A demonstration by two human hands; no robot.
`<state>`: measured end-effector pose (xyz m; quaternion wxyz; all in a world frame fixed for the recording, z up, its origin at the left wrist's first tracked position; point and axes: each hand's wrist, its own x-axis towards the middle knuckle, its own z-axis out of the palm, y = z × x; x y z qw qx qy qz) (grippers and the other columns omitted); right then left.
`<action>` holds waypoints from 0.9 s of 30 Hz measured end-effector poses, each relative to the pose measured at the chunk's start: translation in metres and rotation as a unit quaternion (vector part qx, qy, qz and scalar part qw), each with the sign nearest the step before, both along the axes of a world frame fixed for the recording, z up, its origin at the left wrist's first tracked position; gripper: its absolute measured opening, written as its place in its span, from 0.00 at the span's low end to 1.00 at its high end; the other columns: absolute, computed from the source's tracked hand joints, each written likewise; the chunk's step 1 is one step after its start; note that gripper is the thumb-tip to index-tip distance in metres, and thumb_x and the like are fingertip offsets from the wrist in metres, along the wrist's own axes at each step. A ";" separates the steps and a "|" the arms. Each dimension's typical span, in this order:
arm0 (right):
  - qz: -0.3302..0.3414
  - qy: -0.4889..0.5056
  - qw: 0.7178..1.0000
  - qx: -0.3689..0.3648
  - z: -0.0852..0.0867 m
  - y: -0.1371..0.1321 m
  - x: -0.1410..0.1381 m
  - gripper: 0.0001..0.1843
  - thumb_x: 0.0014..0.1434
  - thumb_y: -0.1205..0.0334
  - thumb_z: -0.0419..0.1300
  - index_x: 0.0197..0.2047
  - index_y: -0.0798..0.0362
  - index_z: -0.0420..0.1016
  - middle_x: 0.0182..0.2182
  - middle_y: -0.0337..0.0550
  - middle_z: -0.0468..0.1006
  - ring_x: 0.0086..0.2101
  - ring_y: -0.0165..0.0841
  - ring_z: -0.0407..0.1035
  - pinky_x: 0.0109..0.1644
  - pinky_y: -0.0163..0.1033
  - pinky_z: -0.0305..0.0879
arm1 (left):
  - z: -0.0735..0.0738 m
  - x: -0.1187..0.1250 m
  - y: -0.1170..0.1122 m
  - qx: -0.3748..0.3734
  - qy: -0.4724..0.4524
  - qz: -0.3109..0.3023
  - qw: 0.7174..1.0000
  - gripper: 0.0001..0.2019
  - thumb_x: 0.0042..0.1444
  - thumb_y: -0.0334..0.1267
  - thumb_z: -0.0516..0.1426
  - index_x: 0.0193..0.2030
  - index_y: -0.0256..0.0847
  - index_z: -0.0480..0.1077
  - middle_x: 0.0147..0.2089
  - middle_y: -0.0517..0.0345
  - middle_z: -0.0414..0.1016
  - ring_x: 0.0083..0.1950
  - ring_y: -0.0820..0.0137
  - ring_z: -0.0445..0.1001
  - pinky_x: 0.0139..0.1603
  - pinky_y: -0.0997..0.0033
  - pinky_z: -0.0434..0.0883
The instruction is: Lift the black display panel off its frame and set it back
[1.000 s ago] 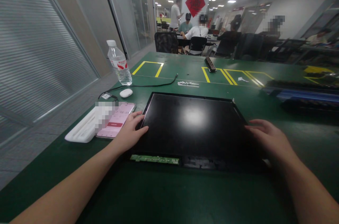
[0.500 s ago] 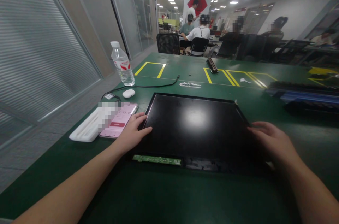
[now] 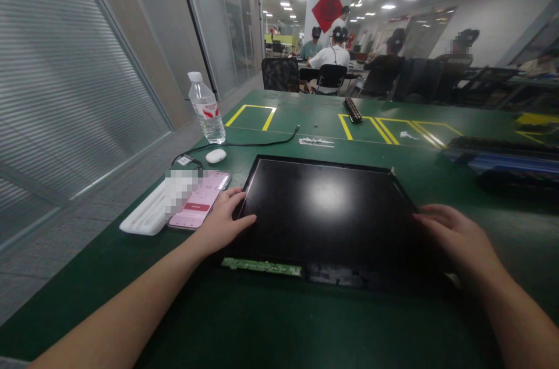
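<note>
A black LCD display panel [image 3: 327,217] lies face up on the green table, its screen reflecting a ceiling light. Along its near edge, on the left, a narrow green circuit board [image 3: 262,267] is exposed. My left hand [image 3: 227,217] grips the panel's left edge, thumb over the frame and fingers along the side. On the opposite side, my right hand [image 3: 458,235] holds the right edge; its thumb and the undersides of its fingers are partly hidden.
Left of the panel are a phone [image 3: 198,206], a white power bank [image 3: 146,215], an earbud case [image 3: 215,156], a water bottle [image 3: 206,110] and a black cable [image 3: 257,142]. Screws or scraps [image 3: 317,142] and a dark strip [image 3: 353,110] lie beyond. Blurred dark-blue parts [image 3: 515,162] stand right.
The whole view has shifted slightly, so everything appears a little farther right and lower. Both hands keep their places on the panel. A standing person in the background has moved right.
</note>
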<state>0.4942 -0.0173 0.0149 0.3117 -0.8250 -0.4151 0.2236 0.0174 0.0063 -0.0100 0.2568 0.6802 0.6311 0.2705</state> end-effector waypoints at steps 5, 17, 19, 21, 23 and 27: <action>0.004 -0.001 1.000 0.016 -0.002 0.001 0.002 0.24 0.47 0.45 0.65 0.46 0.47 0.80 0.41 0.52 0.88 0.43 0.54 0.79 0.49 0.53 0.69 | 0.019 -0.007 -0.010 -0.002 0.068 -0.086 0.994 0.39 0.58 0.54 0.62 0.74 0.40 0.66 0.80 0.37 0.56 0.80 0.41 0.56 0.76 0.38 0.58; 0.007 -0.018 1.000 0.010 -0.005 0.002 0.003 0.23 0.48 0.45 0.64 0.45 0.46 0.79 0.40 0.51 0.87 0.44 0.53 0.79 0.45 0.53 0.70 | 0.043 -0.022 -0.016 -0.034 0.110 -0.235 0.965 0.34 0.50 0.42 0.71 0.66 0.61 0.76 0.75 0.55 0.71 0.73 0.47 0.70 0.72 0.43 0.67; 0.007 -0.016 1.000 0.021 -0.009 0.003 0.006 0.22 0.47 0.45 0.65 0.44 0.45 0.79 0.40 0.49 0.87 0.43 0.52 0.79 0.45 0.53 0.71 | 0.044 -0.021 -0.016 -0.038 0.102 -0.236 0.966 0.33 0.50 0.41 0.71 0.65 0.61 0.77 0.74 0.56 0.72 0.72 0.47 0.72 0.72 0.44 0.68; 0.011 -0.011 0.999 0.032 -0.012 0.003 0.008 0.21 0.47 0.45 0.65 0.43 0.44 0.79 0.39 0.48 0.88 0.42 0.52 0.79 0.44 0.53 0.72 | 0.045 -0.020 -0.016 -0.041 0.094 -0.244 0.964 0.32 0.50 0.40 0.70 0.65 0.61 0.78 0.74 0.57 0.72 0.71 0.48 0.72 0.71 0.45 0.68; 0.016 -0.011 0.999 0.037 -0.014 0.003 0.010 0.20 0.48 0.45 0.65 0.43 0.44 0.80 0.39 0.47 0.88 0.41 0.51 0.80 0.44 0.52 0.72 | 0.045 -0.019 -0.015 -0.038 0.089 -0.254 0.962 0.32 0.51 0.39 0.70 0.65 0.62 0.77 0.74 0.58 0.73 0.71 0.49 0.73 0.71 0.46 0.69; 0.018 -0.009 0.999 0.031 -0.014 0.002 0.010 0.21 0.48 0.45 0.65 0.43 0.44 0.79 0.39 0.48 0.88 0.41 0.51 0.80 0.44 0.52 0.72 | 0.043 -0.020 -0.015 -0.020 0.091 -0.275 0.957 0.33 0.52 0.38 0.69 0.66 0.64 0.76 0.73 0.60 0.74 0.69 0.52 0.75 0.69 0.52 0.72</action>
